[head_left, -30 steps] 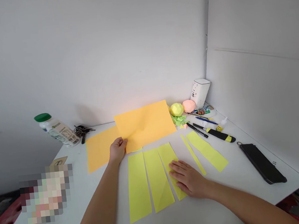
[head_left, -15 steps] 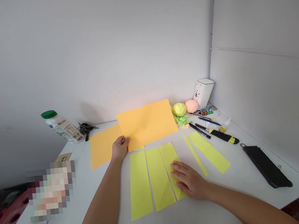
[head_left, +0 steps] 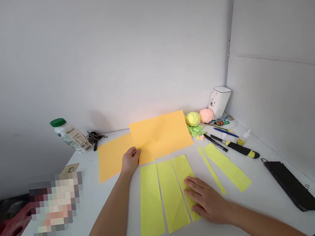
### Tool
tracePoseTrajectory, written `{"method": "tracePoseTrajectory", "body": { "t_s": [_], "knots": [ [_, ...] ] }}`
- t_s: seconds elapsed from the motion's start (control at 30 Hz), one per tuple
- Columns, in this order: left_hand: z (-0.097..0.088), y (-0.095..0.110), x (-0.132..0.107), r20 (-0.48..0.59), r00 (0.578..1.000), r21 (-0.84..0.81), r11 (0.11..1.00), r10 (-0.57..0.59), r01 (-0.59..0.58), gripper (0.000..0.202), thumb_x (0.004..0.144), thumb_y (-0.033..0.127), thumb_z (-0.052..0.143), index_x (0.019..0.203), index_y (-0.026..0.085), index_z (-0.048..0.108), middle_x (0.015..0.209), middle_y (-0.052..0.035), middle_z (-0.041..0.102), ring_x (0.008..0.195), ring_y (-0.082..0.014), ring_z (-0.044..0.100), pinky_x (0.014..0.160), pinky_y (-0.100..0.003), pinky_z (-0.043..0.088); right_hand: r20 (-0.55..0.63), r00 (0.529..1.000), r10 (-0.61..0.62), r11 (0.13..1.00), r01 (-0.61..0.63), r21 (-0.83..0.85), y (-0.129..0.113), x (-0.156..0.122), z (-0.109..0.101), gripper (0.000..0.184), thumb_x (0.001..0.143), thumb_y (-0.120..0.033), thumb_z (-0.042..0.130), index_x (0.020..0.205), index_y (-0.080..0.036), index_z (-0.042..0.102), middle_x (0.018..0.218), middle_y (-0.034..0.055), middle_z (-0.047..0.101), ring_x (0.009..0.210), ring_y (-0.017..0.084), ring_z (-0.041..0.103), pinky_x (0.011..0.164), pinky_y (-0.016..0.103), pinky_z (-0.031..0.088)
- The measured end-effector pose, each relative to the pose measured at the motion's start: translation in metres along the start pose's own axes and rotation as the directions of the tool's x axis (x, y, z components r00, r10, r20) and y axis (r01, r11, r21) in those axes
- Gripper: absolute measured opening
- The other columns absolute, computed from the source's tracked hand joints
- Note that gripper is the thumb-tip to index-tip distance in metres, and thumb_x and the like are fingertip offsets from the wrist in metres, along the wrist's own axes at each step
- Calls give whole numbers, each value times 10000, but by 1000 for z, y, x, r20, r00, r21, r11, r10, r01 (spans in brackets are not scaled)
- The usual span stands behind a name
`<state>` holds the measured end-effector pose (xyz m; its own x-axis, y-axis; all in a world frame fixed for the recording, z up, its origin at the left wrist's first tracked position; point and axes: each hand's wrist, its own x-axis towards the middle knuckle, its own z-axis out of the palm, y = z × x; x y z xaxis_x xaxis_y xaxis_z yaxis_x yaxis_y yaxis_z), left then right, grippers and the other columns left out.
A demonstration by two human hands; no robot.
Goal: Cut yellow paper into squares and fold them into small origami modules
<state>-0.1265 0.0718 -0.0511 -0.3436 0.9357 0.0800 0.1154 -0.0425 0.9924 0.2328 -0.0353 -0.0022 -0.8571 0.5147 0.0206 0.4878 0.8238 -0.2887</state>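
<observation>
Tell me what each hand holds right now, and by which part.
The left hand pinches the orange sheet by its lower left corner. The right hand holds nothing; it lies flat on a yellow strip.

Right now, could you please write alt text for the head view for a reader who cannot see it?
A person's left-hand grip pinches the corner of an orange sheet raised off a table, while the right-hand grip lies flat on the rightmost of three yellow strips. A bottle, keys and a phone are nearby.
</observation>
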Motion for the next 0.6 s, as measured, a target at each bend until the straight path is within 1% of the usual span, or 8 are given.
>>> {"method": "tracePoseTrajectory", "body": {
  "t_s": [0.27, 0.47, 0.6],
  "knots": [
    [-1, -1, 0, 4, 1000, 65, 998, -3, 3, 401, 696, 502, 628, 939, 182, 621, 750, -31, 678, 681, -185, 620, 610, -271, 475, -18, 1000, 5, 1000, -5, 29, 0, 0, 0, 479, 941, -339, 383, 1363, -115, 418, 1478, 139, 289, 1394, 256, 153, 1124, 477, 236],
    [-2, -1, -1, -12, 1000, 109, 994, -14, 15, 399, 681, 540, 630, 850, 179, 625, 671, -27, 653, 670, -192, 607, 592, -267, 465, -13, 1000, 0, 1000, 0, 17, 0, 0, 2, 478, 939, -336, 388, 1359, -111, 421, 1482, 140, 279, 1394, 259, 153, 1129, 474, 223],
    [-1, 0, -1, -5, 1000, 99, 995, -13, 13, 397, 680, 539, 630, 851, 181, 617, 667, -18, 646, 652, -182, 600, 588, -263, 460, -9, 1000, 3, 1000, -3, 27, 0, -1, 2, 480, 939, -328, 387, 1367, -113, 410, 1486, 138, 272, 1395, 260, 145, 1128, 480, 222]
  ]
}}
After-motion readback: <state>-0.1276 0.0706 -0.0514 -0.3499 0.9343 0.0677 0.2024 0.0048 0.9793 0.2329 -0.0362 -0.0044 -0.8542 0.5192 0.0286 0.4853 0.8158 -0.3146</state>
